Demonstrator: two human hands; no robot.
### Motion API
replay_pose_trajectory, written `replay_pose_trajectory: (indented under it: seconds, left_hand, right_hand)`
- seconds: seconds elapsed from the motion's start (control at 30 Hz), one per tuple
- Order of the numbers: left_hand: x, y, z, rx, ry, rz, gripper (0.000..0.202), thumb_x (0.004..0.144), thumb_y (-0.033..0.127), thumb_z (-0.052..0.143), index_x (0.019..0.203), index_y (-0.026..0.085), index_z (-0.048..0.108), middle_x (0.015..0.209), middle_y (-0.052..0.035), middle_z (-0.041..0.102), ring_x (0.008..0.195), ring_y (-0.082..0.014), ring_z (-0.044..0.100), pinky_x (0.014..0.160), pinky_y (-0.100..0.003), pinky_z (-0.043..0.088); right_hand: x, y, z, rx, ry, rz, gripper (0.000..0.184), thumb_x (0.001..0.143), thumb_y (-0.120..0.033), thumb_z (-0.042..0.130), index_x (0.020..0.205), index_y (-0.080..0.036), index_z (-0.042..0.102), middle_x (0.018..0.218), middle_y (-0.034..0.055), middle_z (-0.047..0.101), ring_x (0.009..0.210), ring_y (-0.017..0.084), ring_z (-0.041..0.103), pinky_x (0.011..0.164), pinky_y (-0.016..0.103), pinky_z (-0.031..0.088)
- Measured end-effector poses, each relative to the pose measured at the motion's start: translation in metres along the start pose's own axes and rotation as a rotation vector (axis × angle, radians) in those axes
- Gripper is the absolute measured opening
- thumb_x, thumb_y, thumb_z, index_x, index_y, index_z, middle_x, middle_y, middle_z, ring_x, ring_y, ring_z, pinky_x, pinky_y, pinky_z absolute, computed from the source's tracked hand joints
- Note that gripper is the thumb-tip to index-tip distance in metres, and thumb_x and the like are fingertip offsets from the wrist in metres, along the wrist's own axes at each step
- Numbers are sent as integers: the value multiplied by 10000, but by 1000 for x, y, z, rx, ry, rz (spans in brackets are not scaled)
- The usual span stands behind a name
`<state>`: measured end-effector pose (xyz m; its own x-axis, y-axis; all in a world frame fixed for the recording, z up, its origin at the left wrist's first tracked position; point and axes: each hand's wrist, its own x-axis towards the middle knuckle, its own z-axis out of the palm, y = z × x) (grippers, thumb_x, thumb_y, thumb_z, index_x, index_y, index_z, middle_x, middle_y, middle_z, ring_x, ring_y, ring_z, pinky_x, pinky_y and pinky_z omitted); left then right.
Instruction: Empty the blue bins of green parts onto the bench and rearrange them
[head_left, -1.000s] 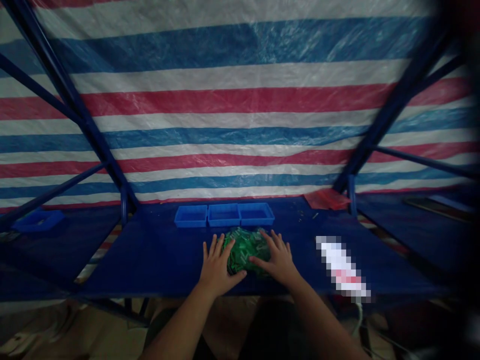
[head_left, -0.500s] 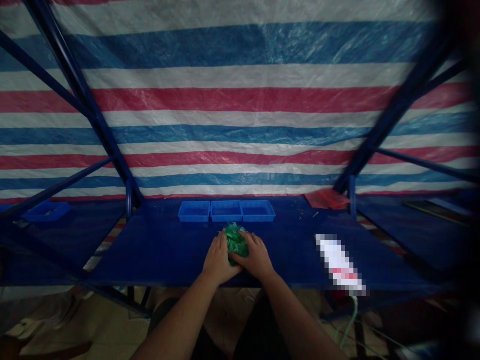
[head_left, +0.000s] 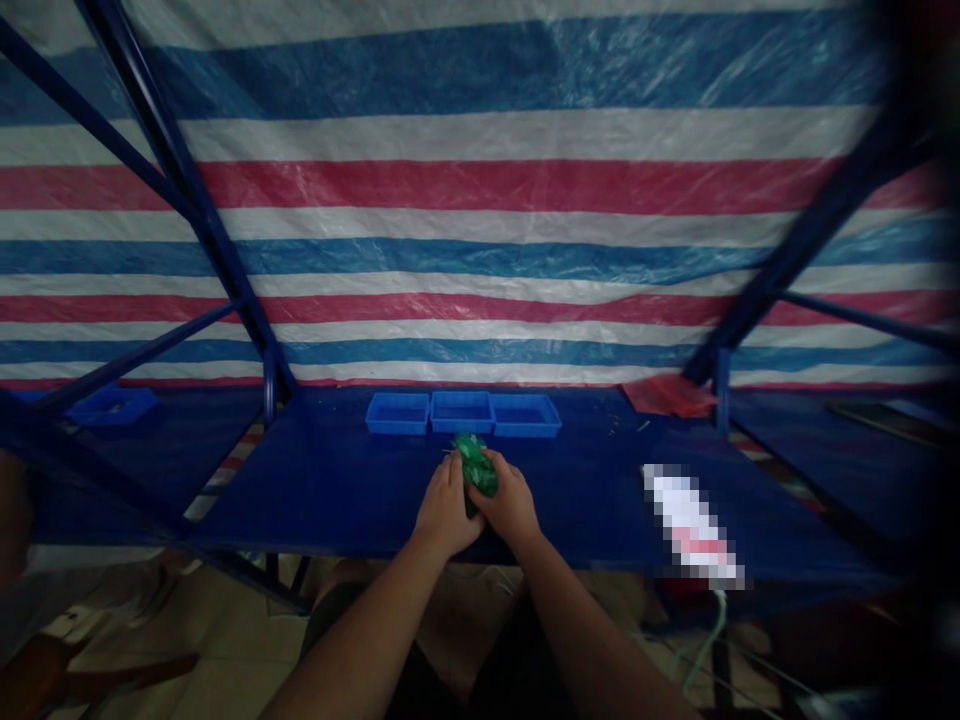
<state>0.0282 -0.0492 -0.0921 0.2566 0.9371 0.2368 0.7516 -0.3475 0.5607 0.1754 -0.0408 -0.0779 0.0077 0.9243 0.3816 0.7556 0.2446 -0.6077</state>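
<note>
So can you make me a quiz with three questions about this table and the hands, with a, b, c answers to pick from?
1. Where is the red piece?
A. On the floor
B. To the right of the trays
C. Inside the middle tray

2. How many trays are in the row?
A. Three
B. Two
C. Five

3. What is touching the green bundle?
A. Nothing
B. A spoon
C. The left hand and the right hand

Answers:
1. B, because it lies on the table just past the row's right end.
2. A, because three blue trays sit side by side.
3. C, because both hands are closed around it.
</note>
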Motion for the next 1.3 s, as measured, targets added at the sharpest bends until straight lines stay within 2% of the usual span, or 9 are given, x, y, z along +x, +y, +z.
replay_pose_trajectory:
  seconds: [0.1,0.27,0.43,0.57,0.8,0.97,1.13,1.3]
  left_hand:
    - [0,-1,-1,-21,13,-1,976,740,294,640,1567,74,170,1617,-190,275,1507,-339,248,1251,-492,260]
    - [0,-3,-4,-77,49,7,999,725,237,641,1579,102,141,1627,-171,260,1511,-317,246,1249,-468,284]
    - [-1,-5,-8,-102,-6,-12,994,748,203,589,1585,63,73,1659,-179,162,1545,-317,121,1266,-482,225]
    - [-4,-4,-12,-121,16,-42,949,788,196,543,1584,46,48,1668,-183,109,1553,-295,65,1273,-453,198]
    - [-6,-2,-13,-89,49,-68,924,820,267,556,1584,83,71,1663,-183,137,1552,-312,19,1270,-498,151]
    - [-6,4,-17,-28,119,-105,994,811,383,619,1588,116,61,1652,-182,180,1547,-350,9,1252,-572,105]
    - [-22,14,-29,52,154,-68,1085,736,534,717,1596,208,141,1674,-129,128,1537,-406,-17,1227,-645,25]
    - [-43,16,-35,78,21,55,1139,569,657,832,1547,373,322,1691,-40,41,1518,-475,-19,1191,-717,41]
  right_hand:
    - [2,-3,4,7,12,43,536,770,-378,669,1283,-274,554,1109,61,716,1049,286,657,913,434,518]
    - [3,-7,9,87,21,46,459,790,-340,640,1239,-275,572,1137,55,709,1050,267,660,923,422,523]
    - [4,-8,13,125,53,28,392,803,-343,624,1182,-249,592,1130,77,690,1069,282,640,959,452,500]
    - [5,-6,12,104,70,39,390,798,-386,661,1152,-228,611,1132,100,675,1085,299,614,974,465,484]
    - [6,1,4,87,133,-32,457,800,-509,702,1141,-221,604,1172,122,650,1128,304,573,1003,474,450]
    - [10,13,-7,40,173,-79,414,853,-505,645,1147,-221,581,1183,123,625,1156,296,554,1028,464,436]
    - [6,27,-22,20,77,-137,500,856,-523,646,1239,-218,541,1265,135,595,1221,304,534,1066,481,420]
    - [-5,34,-31,-37,-74,-164,684,828,-575,663,1406,-262,474,1496,135,463,1418,344,384,1135,559,348]
